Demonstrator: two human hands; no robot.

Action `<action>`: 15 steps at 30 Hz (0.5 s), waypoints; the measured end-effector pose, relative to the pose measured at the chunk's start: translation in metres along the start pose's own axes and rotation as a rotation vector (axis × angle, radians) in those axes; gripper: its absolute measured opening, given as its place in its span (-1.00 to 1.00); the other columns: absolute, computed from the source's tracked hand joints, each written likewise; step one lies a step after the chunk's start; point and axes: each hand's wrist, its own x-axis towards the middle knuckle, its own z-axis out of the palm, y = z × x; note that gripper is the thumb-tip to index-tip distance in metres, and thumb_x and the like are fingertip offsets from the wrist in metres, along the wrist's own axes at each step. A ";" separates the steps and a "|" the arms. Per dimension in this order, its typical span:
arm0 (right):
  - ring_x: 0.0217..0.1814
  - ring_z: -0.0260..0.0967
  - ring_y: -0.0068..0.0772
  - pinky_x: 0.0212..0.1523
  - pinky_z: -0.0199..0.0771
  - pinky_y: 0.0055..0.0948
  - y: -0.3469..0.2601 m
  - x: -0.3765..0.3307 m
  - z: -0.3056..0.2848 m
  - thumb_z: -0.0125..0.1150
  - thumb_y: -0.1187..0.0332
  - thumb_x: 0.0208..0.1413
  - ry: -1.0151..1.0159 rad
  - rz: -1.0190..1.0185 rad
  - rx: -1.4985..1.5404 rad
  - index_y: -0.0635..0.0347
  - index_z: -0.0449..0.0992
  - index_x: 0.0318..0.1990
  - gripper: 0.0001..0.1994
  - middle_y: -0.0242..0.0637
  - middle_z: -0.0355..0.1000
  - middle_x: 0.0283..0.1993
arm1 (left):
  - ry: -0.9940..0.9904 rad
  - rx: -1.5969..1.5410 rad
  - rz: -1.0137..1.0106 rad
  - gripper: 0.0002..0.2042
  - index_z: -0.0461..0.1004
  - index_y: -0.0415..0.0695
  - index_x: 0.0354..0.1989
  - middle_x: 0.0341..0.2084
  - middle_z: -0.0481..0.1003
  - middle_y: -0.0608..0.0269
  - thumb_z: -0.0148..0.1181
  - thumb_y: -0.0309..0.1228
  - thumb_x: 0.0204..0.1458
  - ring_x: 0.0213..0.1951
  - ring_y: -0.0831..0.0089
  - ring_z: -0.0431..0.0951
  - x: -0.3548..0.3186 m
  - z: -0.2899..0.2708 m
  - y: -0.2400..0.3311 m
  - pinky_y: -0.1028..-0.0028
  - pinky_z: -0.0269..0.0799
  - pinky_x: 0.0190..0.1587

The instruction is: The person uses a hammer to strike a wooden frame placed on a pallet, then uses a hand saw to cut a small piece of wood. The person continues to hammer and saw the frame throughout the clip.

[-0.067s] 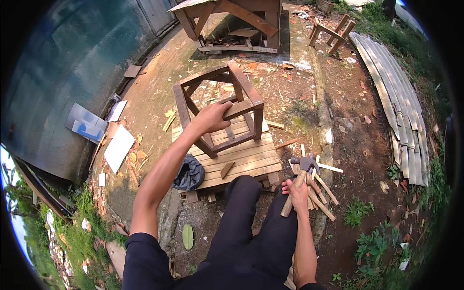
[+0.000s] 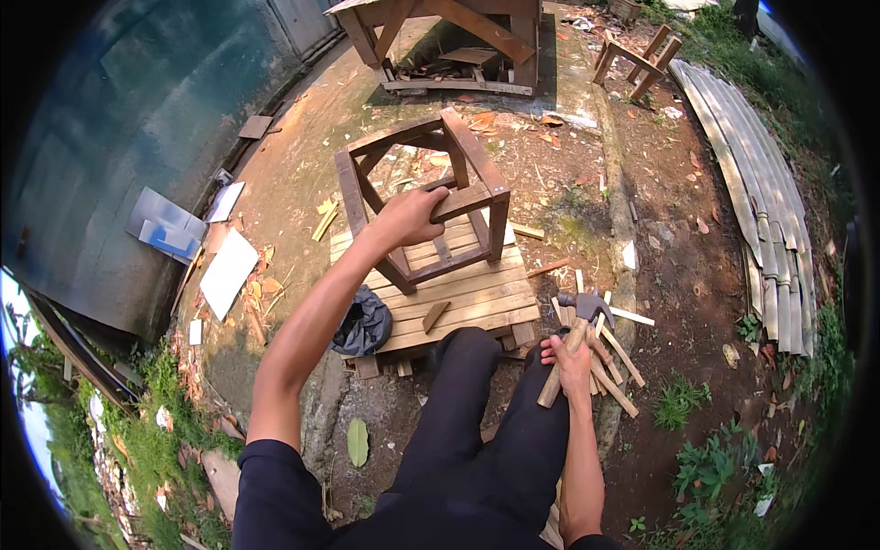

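Observation:
My left hand (image 2: 412, 218) is closed round the near top rail of a brown wooden stool frame (image 2: 472, 158). The frame has no seat on it and stands, slightly turned, on a low platform of wooden slats (image 2: 477, 307). Down by my right knee, my right hand (image 2: 566, 357) grips the wooden handle of a claw hammer (image 2: 584, 305), its metal head pointing away from me. A small wood offcut (image 2: 434, 317) lies on the slats near the frame. Beside it, at the platform's left edge, sits a black plastic bag (image 2: 365, 323) with its mouth open.
Several loose wood sticks (image 2: 616, 371) lie in a pile right of the platform. A wooden workbench (image 2: 458, 88) stands at the far side, and a small wooden frame (image 2: 634, 62) at the far right. Corrugated sheets (image 2: 756, 202) are stacked along the right; a white board (image 2: 229, 273) lies left.
The whole view has shifted very slightly. Both hands keep their grips, and the frame and hammer look unmoved otherwise.

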 end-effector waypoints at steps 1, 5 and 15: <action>-0.40 0.53 -0.36 -0.43 0.62 -0.44 0.002 -0.002 0.000 0.27 0.32 0.23 0.031 -0.032 0.019 0.29 0.31 -0.21 -0.74 -0.04 0.53 -0.30 | -0.014 0.003 -0.012 -0.56 0.37 -0.18 0.02 -0.32 0.56 -0.18 0.24 -0.32 -0.05 -0.19 -0.14 0.57 -0.002 0.001 -0.001 0.04 0.46 -0.12; -0.42 0.51 -0.39 -0.46 0.62 -0.45 0.000 0.003 -0.001 0.25 0.29 0.25 0.060 0.022 -0.053 0.31 0.34 -0.23 -0.73 -0.06 0.52 -0.32 | -0.085 -0.051 -0.024 -0.50 0.36 -0.20 0.04 -0.30 0.56 -0.18 0.30 -0.15 0.01 -0.17 -0.13 0.56 -0.008 -0.003 -0.011 0.06 0.46 -0.10; -0.44 0.49 -0.43 -0.48 0.60 -0.48 -0.014 0.011 0.012 0.22 0.25 0.27 0.113 0.029 -0.095 0.33 0.38 -0.20 -0.72 -0.11 0.52 -0.34 | 0.523 -0.464 -0.115 -0.84 0.43 -0.23 -0.23 -0.37 0.47 0.08 0.19 -0.52 0.01 -0.35 0.17 0.54 -0.115 0.107 0.045 0.27 0.46 -0.29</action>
